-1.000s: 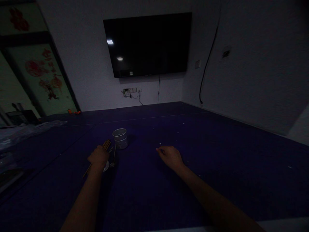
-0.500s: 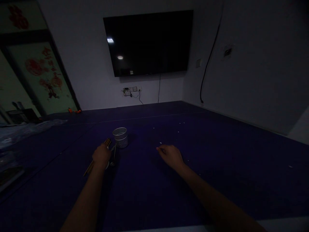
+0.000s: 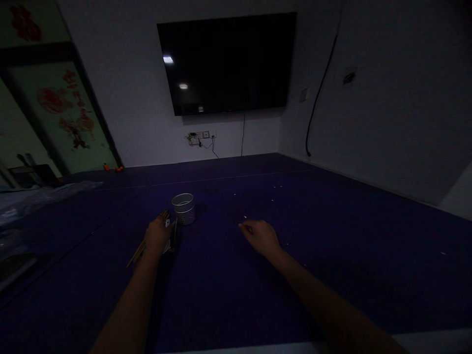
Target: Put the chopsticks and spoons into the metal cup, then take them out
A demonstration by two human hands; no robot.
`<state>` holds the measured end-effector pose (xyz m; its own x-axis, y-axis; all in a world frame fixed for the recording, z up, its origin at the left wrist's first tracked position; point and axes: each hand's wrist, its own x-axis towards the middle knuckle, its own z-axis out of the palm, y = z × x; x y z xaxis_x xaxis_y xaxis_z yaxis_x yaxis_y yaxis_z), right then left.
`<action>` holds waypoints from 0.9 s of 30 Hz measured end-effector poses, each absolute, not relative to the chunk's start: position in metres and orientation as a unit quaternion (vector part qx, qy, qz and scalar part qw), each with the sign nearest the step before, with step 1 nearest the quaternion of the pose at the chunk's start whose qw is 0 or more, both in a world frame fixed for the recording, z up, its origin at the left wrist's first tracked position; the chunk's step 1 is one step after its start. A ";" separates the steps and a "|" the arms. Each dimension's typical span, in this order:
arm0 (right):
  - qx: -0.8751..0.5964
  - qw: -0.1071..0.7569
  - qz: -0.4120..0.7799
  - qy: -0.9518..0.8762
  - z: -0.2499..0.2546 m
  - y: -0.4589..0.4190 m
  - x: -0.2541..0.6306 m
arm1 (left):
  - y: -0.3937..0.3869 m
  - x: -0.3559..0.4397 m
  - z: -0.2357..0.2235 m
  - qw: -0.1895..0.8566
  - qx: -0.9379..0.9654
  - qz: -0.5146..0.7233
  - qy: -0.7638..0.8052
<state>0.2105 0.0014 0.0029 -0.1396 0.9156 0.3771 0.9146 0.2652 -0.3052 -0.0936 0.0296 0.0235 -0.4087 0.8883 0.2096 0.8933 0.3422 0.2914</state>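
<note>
My left hand point(image 3: 157, 236) is closed around what looks like a white spoon point(image 3: 167, 246). Its rounded end shows beside the wrist, and a small white tip pokes out by the fingertips. Under and left of that hand lies a bundle of brown chopsticks point(image 3: 136, 254), partly covered by it. Just to the right, a thin metal spoon point(image 3: 175, 228) leans near a silver perforated utensil cup point(image 3: 184, 210), which stands upright. My right hand point(image 3: 261, 238) rests on the dark blue surface, fingers curled in, with nothing visible in them.
Small white scraps point(image 3: 245, 217) are scattered over the blue tabletop point(image 3: 228, 285). Crumpled clear plastic point(image 3: 47, 196) and a tray-like thing point(image 3: 16, 270) lie at the left. Small orange objects point(image 3: 112, 168) sit at the back, below a wall-mounted television point(image 3: 228, 64) and cables.
My left hand has shifted slightly right, off the chopsticks and onto the white spoon, whose rounded end has moved a little. The right hand and the cup stay in place.
</note>
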 end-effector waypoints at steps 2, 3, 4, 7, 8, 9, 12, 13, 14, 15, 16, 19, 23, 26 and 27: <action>-0.605 0.249 0.000 -0.756 0.003 0.001 0.210 | 0.031 -0.094 0.024 -0.002 -0.551 -0.185 -0.814; -0.605 0.247 -0.001 -0.757 0.003 0.001 0.210 | 0.031 -0.095 0.024 -0.004 -0.553 -0.188 -0.812; -0.606 0.244 -0.002 -0.757 0.003 0.001 0.210 | 0.031 -0.095 0.025 -0.006 -0.551 -0.192 -0.812; -0.613 0.235 -0.002 -0.754 0.003 0.002 0.210 | 0.030 -0.098 0.028 -0.007 -0.529 -0.201 -0.825; -0.616 0.234 -0.003 -0.752 0.003 0.003 0.210 | 0.029 -0.100 0.030 -0.009 -0.520 -0.200 -0.830; -0.617 0.233 -0.003 -0.752 0.003 0.003 0.210 | 0.028 -0.102 0.033 -0.014 -0.515 -0.196 -0.835; -0.614 0.237 -0.003 -0.753 0.003 0.002 0.210 | 0.024 -0.109 0.041 -0.037 -0.513 -0.157 -0.843; -0.613 0.238 -0.001 -0.753 0.003 0.002 0.210 | 0.023 -0.110 0.043 -0.045 -0.511 -0.140 -0.847; -0.613 0.239 0.000 -0.753 0.003 0.002 0.210 | 0.022 -0.111 0.044 -0.051 -0.508 -0.125 -0.851; -0.613 0.239 0.000 -0.753 0.003 0.002 0.210 | 0.022 -0.112 0.045 -0.056 -0.505 -0.112 -0.854; -0.613 0.239 -0.001 -0.753 0.002 0.002 0.210 | 0.021 -0.112 0.045 -0.058 -0.503 -0.104 -0.856; -0.609 0.239 -0.003 -0.756 0.001 0.003 0.211 | 0.022 -0.111 0.043 -0.061 -0.518 -0.101 -0.848; -0.607 0.241 0.001 -0.757 0.002 0.003 0.212 | 0.024 -0.110 0.040 -0.072 -0.521 -0.095 -0.845; -0.607 0.241 0.001 -0.757 0.003 0.002 0.212 | 0.025 -0.110 0.040 -0.067 -0.518 -0.092 -0.847; -0.609 0.241 0.002 -0.756 0.003 0.002 0.212 | 0.026 -0.110 0.040 -0.066 -0.519 -0.090 -0.848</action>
<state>0.2120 0.0019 0.0034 -0.1421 0.9213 0.3620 0.9196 0.2582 -0.2961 -0.1097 0.0257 0.0399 -0.4533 0.8912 -0.0186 0.8673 0.4457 0.2217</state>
